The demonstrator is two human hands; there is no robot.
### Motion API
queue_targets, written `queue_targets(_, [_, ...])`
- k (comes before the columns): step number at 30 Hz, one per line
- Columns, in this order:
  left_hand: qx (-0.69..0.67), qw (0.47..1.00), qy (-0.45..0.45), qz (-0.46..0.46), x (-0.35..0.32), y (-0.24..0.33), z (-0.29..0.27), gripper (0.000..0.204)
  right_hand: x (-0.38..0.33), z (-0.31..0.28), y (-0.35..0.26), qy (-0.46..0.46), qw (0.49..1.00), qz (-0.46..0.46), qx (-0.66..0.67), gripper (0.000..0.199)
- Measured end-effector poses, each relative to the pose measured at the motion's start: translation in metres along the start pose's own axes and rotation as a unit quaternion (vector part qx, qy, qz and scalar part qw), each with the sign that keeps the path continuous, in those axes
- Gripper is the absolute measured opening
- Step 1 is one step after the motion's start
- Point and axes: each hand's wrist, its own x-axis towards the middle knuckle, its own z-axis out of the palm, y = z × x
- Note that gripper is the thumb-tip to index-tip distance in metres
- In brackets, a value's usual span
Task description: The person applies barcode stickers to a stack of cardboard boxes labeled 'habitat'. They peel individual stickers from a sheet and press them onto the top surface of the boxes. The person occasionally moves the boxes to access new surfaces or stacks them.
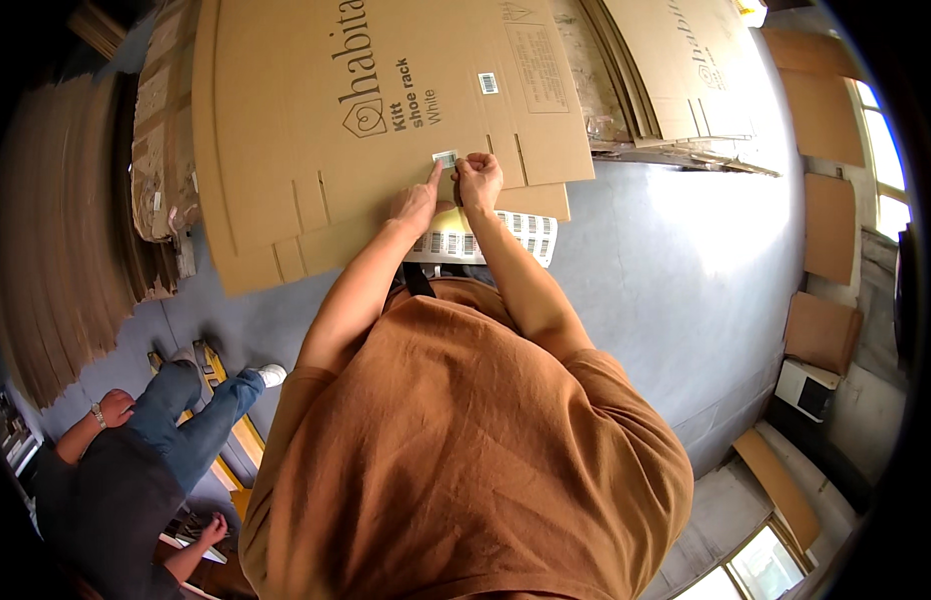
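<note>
At the far left, tall stacks of flat brown cardboard stand on edge. Low in the left corner another person in blue jeans sits near a yellow frame on the grey floor.

Next comes a big flat cardboard sheet, a box not yet folded, so nothing is in it. It lies on top of more flat sheets, and its near edge has cut slots. A small white sticker sits right at that near edge, close to the middle of the sheet.

The left hand has one finger pointing out, and its tip presses on the sticker. The other fingers are curled in. The right hand is just beside it, with its fingers pinched narrow on the right end of the sticker.

Under both wrists lies a white page of more stickers with a yellow part, resting on the lower cardboard.

To the right, more flat cardboard sheets lean together, and brown boards rest by the wall.
</note>
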Motion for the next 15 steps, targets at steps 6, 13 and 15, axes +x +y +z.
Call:
queue_targets(6, [0.007, 0.999, 0.038, 0.022, 0.000, -0.003, 0.005, 0.084, 0.006, -0.004, -0.006, 0.007, 0.927, -0.139, -0.347, 0.036])
queue_targets(13, [-0.062, 0.997, 0.023, -0.039, -0.009, 0.005, -0.011, 0.072, 0.038, -0.018, -0.035, -0.009, 0.913, -0.075, -0.401, 0.030])
queue_targets(15, [-0.163, 0.979, 0.113, 0.041, -0.017, -0.019, -0.009, 0.062, 0.041, -0.031, -0.041, -0.114, 0.925, -0.105, -0.346, 0.030])
